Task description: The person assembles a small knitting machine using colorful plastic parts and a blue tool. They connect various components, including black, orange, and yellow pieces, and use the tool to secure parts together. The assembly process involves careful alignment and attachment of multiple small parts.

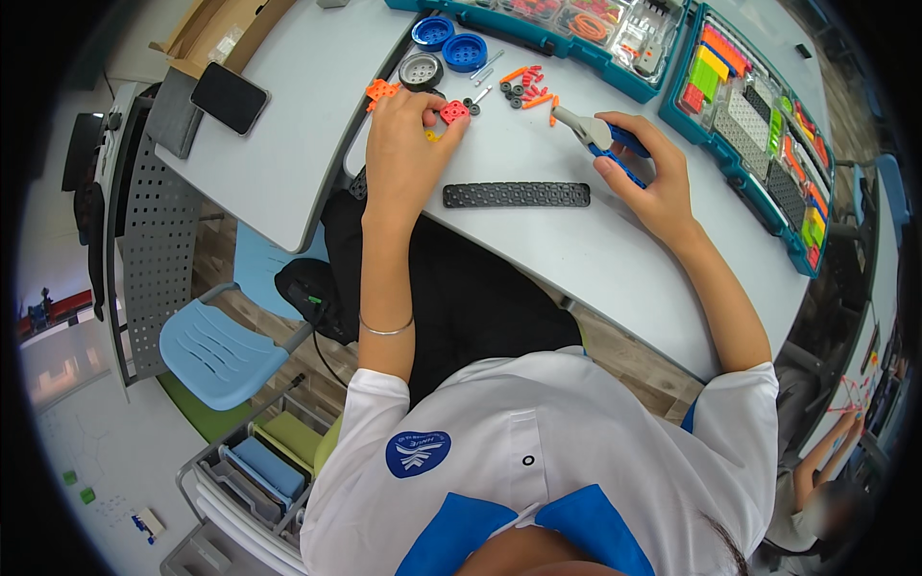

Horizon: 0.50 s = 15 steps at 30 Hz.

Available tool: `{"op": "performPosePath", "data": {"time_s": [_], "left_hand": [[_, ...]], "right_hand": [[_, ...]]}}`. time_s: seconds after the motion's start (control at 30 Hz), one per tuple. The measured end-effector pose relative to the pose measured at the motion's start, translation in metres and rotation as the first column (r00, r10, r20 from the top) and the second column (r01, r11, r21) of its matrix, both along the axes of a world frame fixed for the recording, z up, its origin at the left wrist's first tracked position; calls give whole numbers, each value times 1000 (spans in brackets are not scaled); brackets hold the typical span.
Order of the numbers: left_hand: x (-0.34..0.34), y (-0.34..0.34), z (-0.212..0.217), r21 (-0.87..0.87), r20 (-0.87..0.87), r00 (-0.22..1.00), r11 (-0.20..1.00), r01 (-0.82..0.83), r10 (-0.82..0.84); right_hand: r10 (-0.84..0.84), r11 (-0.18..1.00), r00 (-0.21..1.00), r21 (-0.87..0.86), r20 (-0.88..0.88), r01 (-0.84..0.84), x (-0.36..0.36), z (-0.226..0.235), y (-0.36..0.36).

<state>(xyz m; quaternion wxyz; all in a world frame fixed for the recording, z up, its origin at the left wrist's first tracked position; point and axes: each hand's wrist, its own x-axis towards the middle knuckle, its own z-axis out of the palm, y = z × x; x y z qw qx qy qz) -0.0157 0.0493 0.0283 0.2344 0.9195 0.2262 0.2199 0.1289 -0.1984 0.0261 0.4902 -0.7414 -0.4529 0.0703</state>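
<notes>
My left hand (399, 144) pinches a red plastic connector piece with holes (454, 112) between thumb and fingers. Beside those fingers lie an orange perforated piece (380, 91) and a small yellow piece (432, 136), both partly covered. In my right hand (653, 168) are plier-like tongs (582, 125) with grey jaws and blue handles, the jaws pointing left toward orange pins (538, 101). A black perforated beam (517, 195) lies flat on the table between my hands. Small red pins (536, 75), black bushings (472, 106) and grey axles (483, 79) are scattered beyond it.
Two blue wheel hubs (466, 53) and a grey wheel with a black rim (421, 72) stand behind my left hand. Teal cases of sorted parts (615, 72) line the far and right sides. A phone (230, 98) and cardboard box (206, 34) occupy the left table.
</notes>
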Motion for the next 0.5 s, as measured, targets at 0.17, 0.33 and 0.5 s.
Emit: {"op": "performPosePath", "data": {"time_s": [0.17, 0.33, 0.5], "left_hand": [[-1, 0, -4, 65, -4, 999, 997, 34, -33], [0, -5, -3, 105, -7, 999, 994, 32, -31], [-6, -4, 11, 98, -9, 1000, 995, 30, -29]], "right_hand": [[5, 1000, 1000, 0, -12, -5, 0, 0, 1], [10, 1000, 1000, -5, 5, -10, 0, -1, 0], [9, 1000, 1000, 0, -1, -9, 1, -3, 0]]}}
